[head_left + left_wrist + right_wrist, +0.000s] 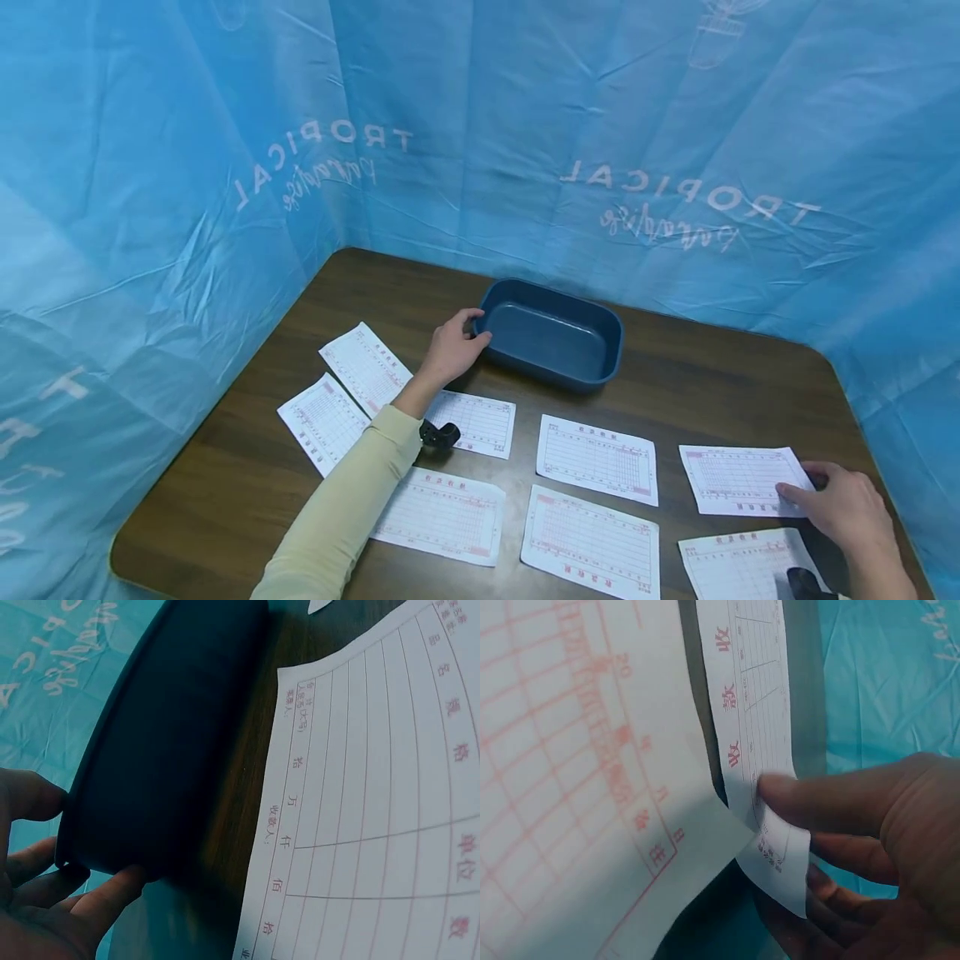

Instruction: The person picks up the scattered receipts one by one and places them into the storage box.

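Observation:
A dark blue rectangular plastic bin stands toward the back of the table. My left hand grips its left end; the left wrist view shows the thumb and fingers on the bin's rim and end wall. At the right side, my right hand pinches the right edge of a receipt form, a white sheet with a red printed grid. In the right wrist view the thumb presses on top of the held receipt form, with fingers beneath. Another receipt form lies just in front of it.
More receipt forms lie across the brown table: two angled at the left, one partly behind my left forearm, and several in the middle. Blue printed cloth hangs around the table's back and sides.

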A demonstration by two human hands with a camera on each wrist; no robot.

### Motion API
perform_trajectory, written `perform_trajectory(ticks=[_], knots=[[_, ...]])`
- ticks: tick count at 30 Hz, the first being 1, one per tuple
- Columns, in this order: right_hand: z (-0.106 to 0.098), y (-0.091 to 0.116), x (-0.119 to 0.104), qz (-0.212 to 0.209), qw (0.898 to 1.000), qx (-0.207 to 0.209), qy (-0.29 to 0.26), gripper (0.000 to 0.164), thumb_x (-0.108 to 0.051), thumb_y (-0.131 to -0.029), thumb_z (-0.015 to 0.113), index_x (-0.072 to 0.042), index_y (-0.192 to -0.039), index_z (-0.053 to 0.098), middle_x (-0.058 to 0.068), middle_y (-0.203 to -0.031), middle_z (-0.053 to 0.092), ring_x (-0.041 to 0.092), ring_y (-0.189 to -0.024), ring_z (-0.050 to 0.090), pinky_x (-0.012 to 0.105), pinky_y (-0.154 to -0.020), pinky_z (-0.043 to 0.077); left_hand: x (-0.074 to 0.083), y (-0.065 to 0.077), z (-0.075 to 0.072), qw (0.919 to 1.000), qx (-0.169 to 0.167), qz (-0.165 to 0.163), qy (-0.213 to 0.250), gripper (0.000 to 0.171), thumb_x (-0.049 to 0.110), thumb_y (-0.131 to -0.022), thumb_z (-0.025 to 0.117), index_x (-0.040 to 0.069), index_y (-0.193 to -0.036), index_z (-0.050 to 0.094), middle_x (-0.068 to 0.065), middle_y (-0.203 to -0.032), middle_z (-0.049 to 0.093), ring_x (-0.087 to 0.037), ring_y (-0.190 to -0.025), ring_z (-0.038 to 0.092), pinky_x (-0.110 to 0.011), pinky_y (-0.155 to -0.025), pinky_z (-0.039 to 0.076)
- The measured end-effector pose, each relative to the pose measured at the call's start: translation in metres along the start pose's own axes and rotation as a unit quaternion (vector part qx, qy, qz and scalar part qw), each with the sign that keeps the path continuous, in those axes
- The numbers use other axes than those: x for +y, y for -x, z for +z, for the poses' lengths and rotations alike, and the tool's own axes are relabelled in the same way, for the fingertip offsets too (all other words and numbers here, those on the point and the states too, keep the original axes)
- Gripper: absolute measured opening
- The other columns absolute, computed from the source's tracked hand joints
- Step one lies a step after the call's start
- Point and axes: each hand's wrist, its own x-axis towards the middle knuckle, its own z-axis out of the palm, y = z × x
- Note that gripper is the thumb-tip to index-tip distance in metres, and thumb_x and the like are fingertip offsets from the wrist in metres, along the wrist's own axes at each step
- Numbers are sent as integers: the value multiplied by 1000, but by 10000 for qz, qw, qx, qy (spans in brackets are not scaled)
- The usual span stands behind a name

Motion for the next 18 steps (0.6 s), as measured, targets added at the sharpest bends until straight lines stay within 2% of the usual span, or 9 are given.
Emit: perform_trajectory(ticks=[5, 8, 11, 18], knots=[[0, 3, 2, 171, 9989, 312, -318, 49, -17, -85, 68, 14, -118, 51, 35, -104, 56, 47, -87, 51, 61, -75, 36, 3, 2, 3, 10000, 2, -51, -35, 43, 24, -95, 61, 16, -136, 51, -12, -140, 49, -30, -119, 54, -43, -94, 45], [-1, 4, 1, 275, 9962, 652, -502, 39, -13, -87, 65, 15, -113, 55, 33, -97, 59, 47, -85, 51, 60, -74, 34, 3, 2, 4, 10000, 11, -57, -26, 43, 23, -94, 62, 16, -135, 51, -12, -140, 49, -29, -119, 54, -44, -94, 45], [-3, 4, 0, 302, 9935, 939, -573, 34, -12, -88, 62, 15, -109, 58, 33, -95, 60, 48, -87, 51, 58, -72, 35, 2, 1, 4, 10000, -4, -40, 12, 43, 23, -94, 61, 16, -135, 51, -11, -140, 49, -29, -119, 54, -44, -94, 45], [-12, 6, 0, 270, 9913, 1073, -715, 34, -15, -91, 61, 13, -110, 58, 34, -101, 58, 48, -94, 47, 55, -73, 34, 3, 2, 2, 10000, -26, -57, 55, 44, 23, -94, 61, 17, -136, 50, -11, -140, 49, -29, -120, 54, -44, -94, 45]])
